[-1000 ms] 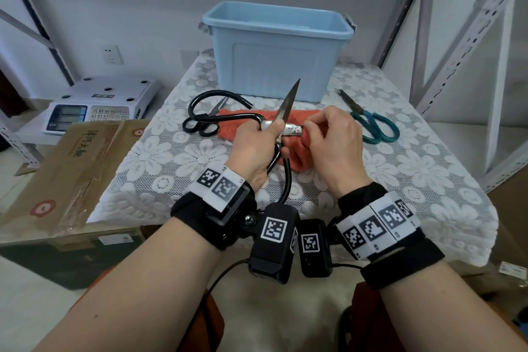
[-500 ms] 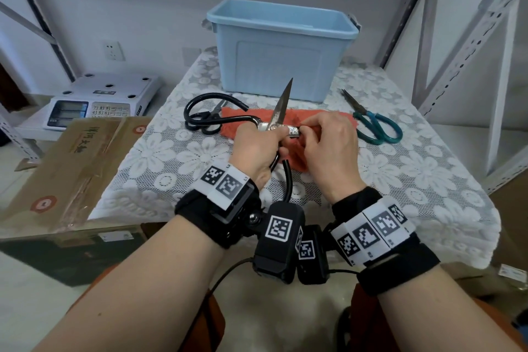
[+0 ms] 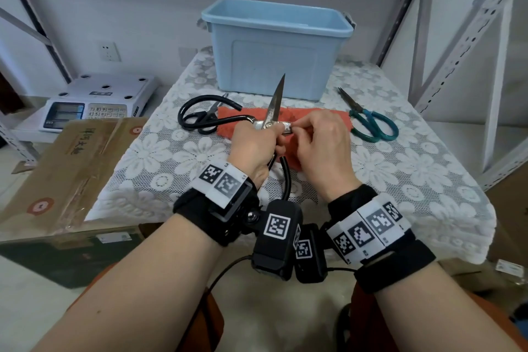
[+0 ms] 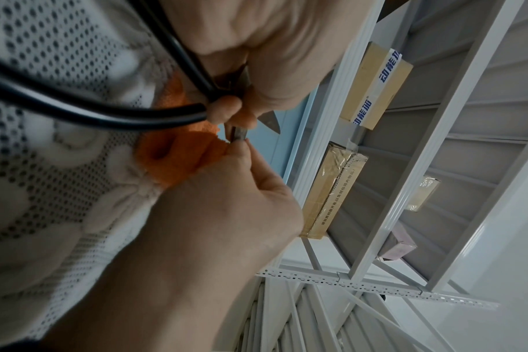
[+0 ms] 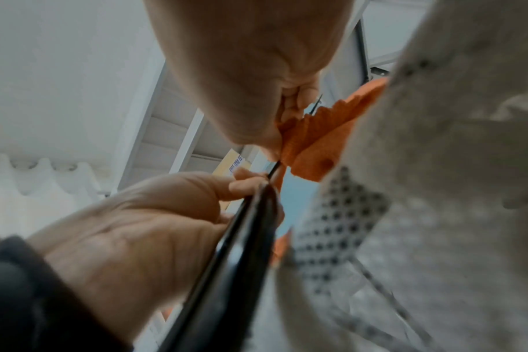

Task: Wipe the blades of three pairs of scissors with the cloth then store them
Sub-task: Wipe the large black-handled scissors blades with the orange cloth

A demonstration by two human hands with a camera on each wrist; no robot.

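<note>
The grey electronic scale (image 3: pixel 94 104) at nine o'clock carries a keypad whose digits, 7 8 9 among them, can just be read. On the yellow cardboard box with a white and blue band (image 4: pixel 377 87) stand the blue characters 动能加. Other printed characters elsewhere are too blurred to read.

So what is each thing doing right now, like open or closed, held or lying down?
Big black-handled iron scissors: open wide, one blade pointing up, held off the table.
Left hand: grips those scissors near the pivot.
Right hand: pinches the other blade.
Orange terry cloth: lying on the table under the hands.
Green-handled scissors: closed, lying flat.
Small black scissors: lying flat.
Light blue plastic bin: lid off.
</note>
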